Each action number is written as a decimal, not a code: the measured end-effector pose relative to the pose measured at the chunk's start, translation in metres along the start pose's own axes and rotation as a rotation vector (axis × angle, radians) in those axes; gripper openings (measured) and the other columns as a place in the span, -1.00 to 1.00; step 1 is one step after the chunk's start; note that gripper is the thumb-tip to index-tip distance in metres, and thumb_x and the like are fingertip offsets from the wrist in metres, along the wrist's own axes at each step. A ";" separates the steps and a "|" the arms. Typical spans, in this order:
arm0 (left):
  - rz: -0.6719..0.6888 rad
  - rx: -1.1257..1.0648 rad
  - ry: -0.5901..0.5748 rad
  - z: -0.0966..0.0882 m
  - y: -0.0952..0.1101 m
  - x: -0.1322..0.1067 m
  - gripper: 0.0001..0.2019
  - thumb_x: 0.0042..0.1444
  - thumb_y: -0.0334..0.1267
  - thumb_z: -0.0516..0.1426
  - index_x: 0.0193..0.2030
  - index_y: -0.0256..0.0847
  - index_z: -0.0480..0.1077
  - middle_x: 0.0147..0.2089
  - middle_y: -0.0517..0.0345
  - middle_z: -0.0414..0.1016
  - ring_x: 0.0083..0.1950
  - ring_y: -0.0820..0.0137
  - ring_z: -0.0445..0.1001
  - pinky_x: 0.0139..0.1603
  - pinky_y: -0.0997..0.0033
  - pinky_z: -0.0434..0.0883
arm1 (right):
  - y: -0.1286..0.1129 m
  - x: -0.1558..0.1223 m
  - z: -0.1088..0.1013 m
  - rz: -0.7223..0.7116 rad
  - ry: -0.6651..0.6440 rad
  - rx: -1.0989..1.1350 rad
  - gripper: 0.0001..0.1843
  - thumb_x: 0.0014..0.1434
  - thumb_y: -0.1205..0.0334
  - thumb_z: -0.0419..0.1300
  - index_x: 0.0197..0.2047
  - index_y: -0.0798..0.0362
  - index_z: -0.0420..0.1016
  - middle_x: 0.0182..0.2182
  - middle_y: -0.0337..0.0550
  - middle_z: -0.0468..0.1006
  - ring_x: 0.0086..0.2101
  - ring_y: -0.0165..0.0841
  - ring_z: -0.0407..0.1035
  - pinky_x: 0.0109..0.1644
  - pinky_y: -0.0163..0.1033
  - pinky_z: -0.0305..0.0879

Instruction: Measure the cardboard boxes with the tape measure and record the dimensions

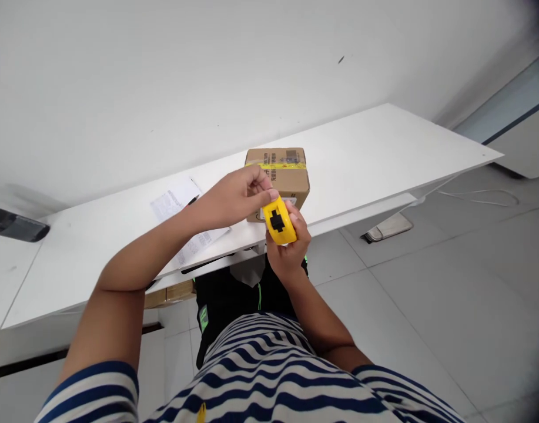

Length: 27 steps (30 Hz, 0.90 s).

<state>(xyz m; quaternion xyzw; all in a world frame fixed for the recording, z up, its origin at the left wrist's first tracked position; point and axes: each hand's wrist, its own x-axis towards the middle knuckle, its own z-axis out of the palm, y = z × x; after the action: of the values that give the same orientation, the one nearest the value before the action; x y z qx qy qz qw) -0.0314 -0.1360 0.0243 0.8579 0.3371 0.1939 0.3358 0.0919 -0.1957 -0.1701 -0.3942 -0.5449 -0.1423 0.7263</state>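
Note:
My right hand (289, 249) is wrapped around a yellow tape measure (287, 235) with a black cross-shaped part on the face turned up to me. The thumb and fingers of my left hand (249, 191) pinch together at the upper end of the tape measure. Whether they have hold of the blade's end is too small to make out. Just behind both hands, a brown cardboard box (300, 179) sits on the white table (357, 147). Yellow tape (291, 166) runs across its top, beside dark printing. My hands cover part of its front.
Printed papers (174, 200) and a dark pen (193, 200) lie on the table, left of the box. A dark object (16, 223) juts in at the far left. Below the table are a cardboard box (176, 292) and a pale flat object (390, 228). White wall stands behind.

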 end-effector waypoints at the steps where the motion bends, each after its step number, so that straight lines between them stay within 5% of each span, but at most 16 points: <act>1: 0.002 0.013 -0.019 0.004 -0.001 -0.002 -0.66 0.31 0.09 0.20 -0.17 -0.19 0.46 -0.19 0.09 0.57 -0.21 0.40 0.50 -0.13 0.31 0.45 | 0.000 0.001 -0.001 -0.003 -0.001 0.000 -0.21 0.31 0.33 0.28 0.49 -0.22 0.10 0.32 0.05 0.50 0.29 -0.14 0.49 0.24 0.22 0.61; 5: 0.129 0.214 -0.017 0.013 -0.009 0.010 -0.52 0.41 0.20 0.00 -0.14 -0.18 0.48 -0.08 -0.03 0.58 -0.03 0.24 0.53 0.05 0.13 0.48 | 0.001 -0.001 -0.005 0.014 0.027 -0.025 -0.25 0.32 0.26 0.30 0.47 -0.22 0.10 0.29 0.06 0.51 0.27 -0.11 0.51 0.25 0.26 0.58; 8: 0.250 0.391 0.025 0.016 -0.022 0.029 -0.42 0.42 0.27 -0.09 0.04 -0.15 0.51 0.19 -0.12 0.57 0.31 0.06 0.44 0.37 -0.08 0.37 | 0.006 -0.004 -0.007 0.069 0.061 -0.030 -0.28 0.31 0.20 0.32 0.43 -0.18 0.13 0.27 0.11 0.50 0.26 -0.07 0.52 0.26 0.31 0.55; 13: 0.110 0.448 -0.045 0.012 -0.063 0.046 -0.20 0.33 0.37 -0.02 0.51 -0.11 0.26 0.65 -0.11 0.15 0.67 -0.07 0.05 0.63 -0.18 0.13 | 0.008 -0.005 -0.008 0.193 0.086 -0.001 -0.31 0.29 0.22 0.33 0.39 -0.15 0.17 0.24 0.09 0.49 0.24 -0.11 0.51 0.26 0.21 0.57; 17: 0.007 0.419 -0.011 -0.004 -0.102 0.029 0.08 0.11 0.38 0.24 0.65 -0.05 0.00 0.73 -0.05 -0.11 0.73 -0.14 -0.13 0.65 -0.22 0.10 | 0.001 -0.001 -0.010 0.351 0.173 0.034 -0.33 0.25 0.15 0.38 0.34 -0.12 0.21 0.20 0.04 0.46 0.17 -0.17 0.52 0.22 0.12 0.58; 21: -0.023 0.303 0.159 -0.011 -0.140 -0.004 0.18 0.12 0.42 0.23 0.68 -0.09 -0.17 0.73 -0.20 -0.15 0.72 -0.15 -0.10 0.67 -0.22 0.03 | -0.006 0.010 -0.014 0.559 0.229 0.081 -0.30 0.17 -0.03 0.44 0.25 -0.09 0.23 0.15 -0.01 0.39 0.08 -0.24 0.50 0.17 0.02 0.59; 27: -0.113 0.243 0.293 0.028 -0.170 -0.045 0.12 0.13 0.28 0.28 0.61 -0.27 -0.14 0.65 -0.44 -0.03 0.67 -0.17 0.07 0.64 -0.19 0.13 | -0.006 0.028 -0.014 0.783 0.204 0.176 -0.22 0.07 -0.17 0.46 0.18 -0.08 0.19 0.09 -0.08 0.39 0.01 -0.30 0.48 0.20 0.02 0.53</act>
<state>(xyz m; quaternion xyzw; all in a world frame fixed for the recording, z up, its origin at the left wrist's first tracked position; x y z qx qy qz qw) -0.1232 -0.0875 -0.1200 0.8344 0.4509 0.2557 0.1875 0.1073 -0.2035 -0.1439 -0.4921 -0.2891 0.1535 0.8067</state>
